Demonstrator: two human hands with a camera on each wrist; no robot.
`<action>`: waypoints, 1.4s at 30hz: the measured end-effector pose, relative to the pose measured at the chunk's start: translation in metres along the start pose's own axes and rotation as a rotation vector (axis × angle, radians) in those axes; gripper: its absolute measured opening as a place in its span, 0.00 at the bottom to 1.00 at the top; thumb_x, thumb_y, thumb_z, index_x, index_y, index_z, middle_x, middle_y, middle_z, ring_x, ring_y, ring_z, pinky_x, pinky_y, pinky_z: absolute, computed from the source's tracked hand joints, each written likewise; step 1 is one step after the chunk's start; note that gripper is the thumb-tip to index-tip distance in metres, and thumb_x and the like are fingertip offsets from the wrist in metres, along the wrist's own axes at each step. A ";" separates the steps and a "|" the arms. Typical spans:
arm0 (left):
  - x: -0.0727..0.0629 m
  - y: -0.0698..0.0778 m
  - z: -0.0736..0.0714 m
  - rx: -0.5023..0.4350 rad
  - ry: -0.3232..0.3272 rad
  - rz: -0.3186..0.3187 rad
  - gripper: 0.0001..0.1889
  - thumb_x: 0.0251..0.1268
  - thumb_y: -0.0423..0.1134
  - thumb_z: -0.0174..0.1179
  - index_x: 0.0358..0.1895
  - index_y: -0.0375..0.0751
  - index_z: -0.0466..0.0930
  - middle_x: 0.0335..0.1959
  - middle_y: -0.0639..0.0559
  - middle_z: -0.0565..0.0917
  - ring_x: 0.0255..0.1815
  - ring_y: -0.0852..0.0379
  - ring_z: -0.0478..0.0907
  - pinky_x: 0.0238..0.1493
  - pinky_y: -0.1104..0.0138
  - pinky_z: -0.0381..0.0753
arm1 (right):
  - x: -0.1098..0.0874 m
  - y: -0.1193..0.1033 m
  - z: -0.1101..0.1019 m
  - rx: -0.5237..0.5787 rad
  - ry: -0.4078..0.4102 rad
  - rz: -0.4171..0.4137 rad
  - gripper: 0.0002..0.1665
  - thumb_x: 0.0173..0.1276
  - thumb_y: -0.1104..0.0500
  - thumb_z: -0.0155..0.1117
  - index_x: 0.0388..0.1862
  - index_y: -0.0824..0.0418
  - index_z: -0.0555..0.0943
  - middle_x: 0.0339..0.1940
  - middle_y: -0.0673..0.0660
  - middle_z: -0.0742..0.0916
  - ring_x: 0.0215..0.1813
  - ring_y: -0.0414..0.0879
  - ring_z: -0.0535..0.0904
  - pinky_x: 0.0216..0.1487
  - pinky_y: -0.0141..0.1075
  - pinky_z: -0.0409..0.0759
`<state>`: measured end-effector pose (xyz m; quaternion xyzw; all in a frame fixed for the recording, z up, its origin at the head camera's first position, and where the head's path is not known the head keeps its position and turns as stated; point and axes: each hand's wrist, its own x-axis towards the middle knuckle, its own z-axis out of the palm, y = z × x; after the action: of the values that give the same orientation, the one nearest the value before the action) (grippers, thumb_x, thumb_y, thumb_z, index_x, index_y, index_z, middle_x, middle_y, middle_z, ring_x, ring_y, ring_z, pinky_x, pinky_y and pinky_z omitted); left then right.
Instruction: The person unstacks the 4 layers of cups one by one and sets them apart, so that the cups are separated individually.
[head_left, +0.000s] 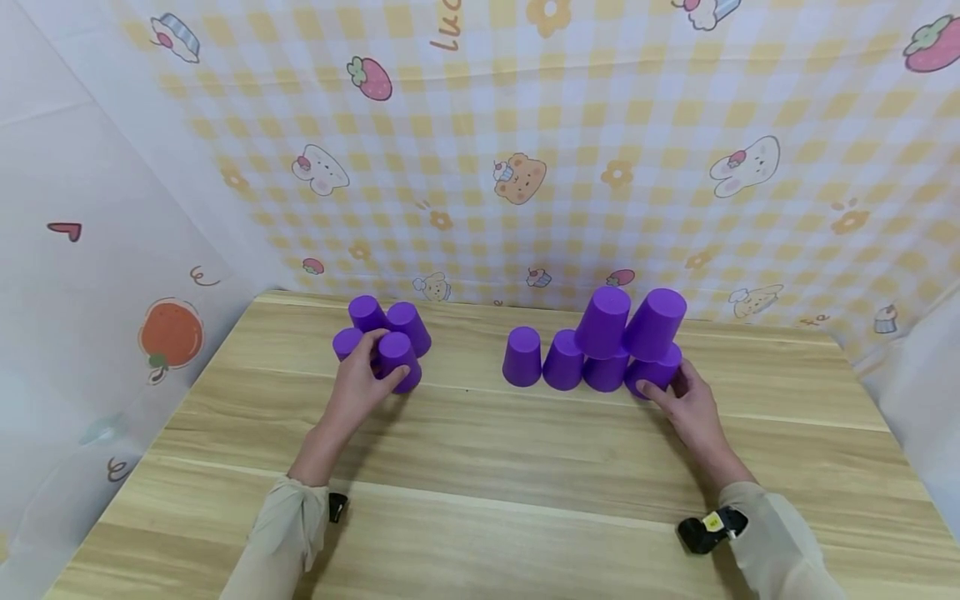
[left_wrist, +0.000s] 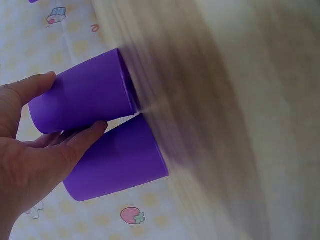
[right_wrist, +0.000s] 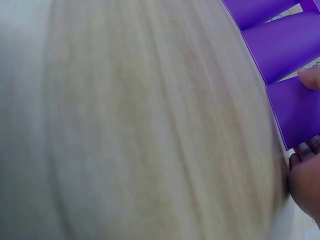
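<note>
Near worktop (head_left: 487, 450) back edge, left grip (head_left: 362, 375) pinches cup (head_left: 398, 358), right grip (head_left: 690, 408) base cup (head_left: 654, 371). Jolting the latter could topple upper cups (head_left: 656, 323).

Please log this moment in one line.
left hand: grips front left-side cup; right hand: grips rightmost bottom cup; upper tier: two cups

On the worktop (head_left: 480, 467), a cluster of four cups (head_left: 408, 329) stands left, my left hand (head_left: 360, 379) at its front cup (head_left: 401, 367). Right of centre, two upper cups (head_left: 603, 323) rest on a four-cup row (head_left: 563, 362), my right hand (head_left: 690, 410) at its right end. Cloth (head_left: 450, 125) hangs behind.
</note>
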<state>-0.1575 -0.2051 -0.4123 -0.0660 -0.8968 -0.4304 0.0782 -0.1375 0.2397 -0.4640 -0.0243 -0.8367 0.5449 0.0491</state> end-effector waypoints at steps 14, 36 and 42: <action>0.000 0.003 0.000 0.059 0.051 0.079 0.37 0.53 0.33 0.67 0.64 0.26 0.57 0.60 0.29 0.66 0.60 0.37 0.66 0.61 0.48 0.65 | 0.001 0.002 -0.001 0.000 -0.007 -0.001 0.38 0.63 0.56 0.65 0.69 0.63 0.61 0.61 0.63 0.73 0.57 0.38 0.68 0.52 0.17 0.65; 0.015 0.093 0.026 0.040 0.000 0.313 0.31 0.59 0.39 0.63 0.65 0.39 0.62 0.65 0.42 0.65 0.68 0.48 0.58 0.67 0.54 0.59 | 0.004 0.003 -0.001 0.016 -0.010 0.002 0.39 0.63 0.59 0.65 0.68 0.66 0.61 0.62 0.66 0.72 0.64 0.58 0.65 0.64 0.34 0.64; 0.022 0.118 0.042 -0.031 -0.077 0.309 0.30 0.60 0.40 0.62 0.66 0.43 0.63 0.65 0.47 0.66 0.66 0.50 0.61 0.64 0.54 0.62 | 0.004 0.003 -0.002 0.021 -0.014 0.008 0.39 0.63 0.59 0.65 0.68 0.67 0.60 0.63 0.67 0.71 0.65 0.60 0.63 0.66 0.46 0.61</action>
<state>-0.1608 -0.0980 -0.3439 -0.2208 -0.8716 -0.4241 0.1079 -0.1414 0.2433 -0.4655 -0.0233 -0.8312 0.5540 0.0411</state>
